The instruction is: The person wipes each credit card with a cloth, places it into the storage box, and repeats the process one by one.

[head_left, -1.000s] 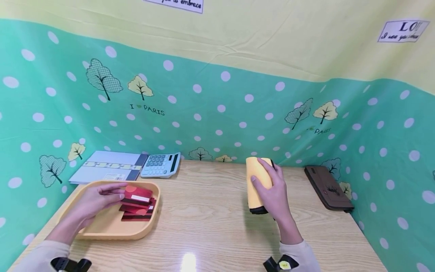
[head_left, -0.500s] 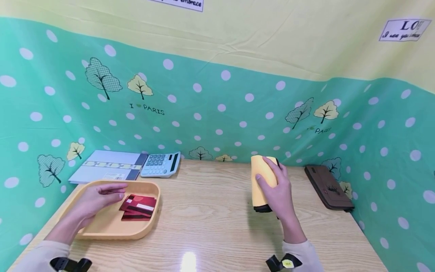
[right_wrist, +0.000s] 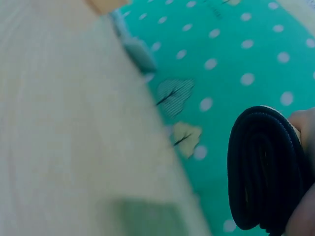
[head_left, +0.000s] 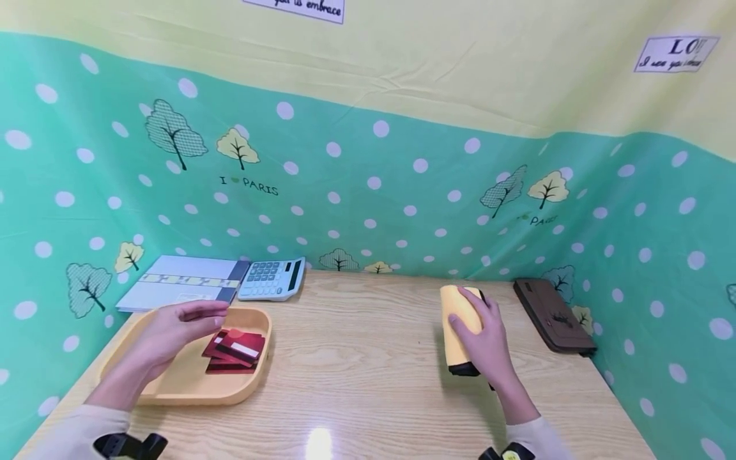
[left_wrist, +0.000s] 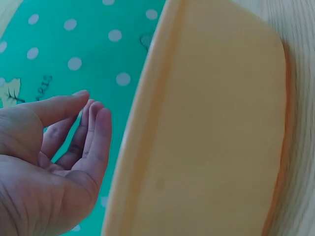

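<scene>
My right hand (head_left: 487, 340) grips a rolled-up yellow pad with a black underside (head_left: 457, 332) above the right half of the table. Seen end-on in the right wrist view, the roll (right_wrist: 263, 162) shows dark layers with a stitched edge. My left hand (head_left: 179, 330) hovers over a pale orange tray (head_left: 190, 400), palm empty, fingers loosely bent with thumb and fingertips close together. In the left wrist view that hand (left_wrist: 64, 162) is beside the tray wall (left_wrist: 142, 147). Several red cards (head_left: 232, 352) lie overlapping in the tray's right part.
Behind the tray lie a light grey-blue folder (head_left: 178, 294) and a light blue calculator (head_left: 271, 281). A brown zip wallet (head_left: 554, 314) rests at the right. A green dotted curtain (head_left: 356, 191) bounds the wooden table (head_left: 345, 358) at the back and sides.
A red card has left my left hand and lies on the others in the tray; that hand then lifted slightly rightward. My right hand moved right and lately lower with the rolled pad.
</scene>
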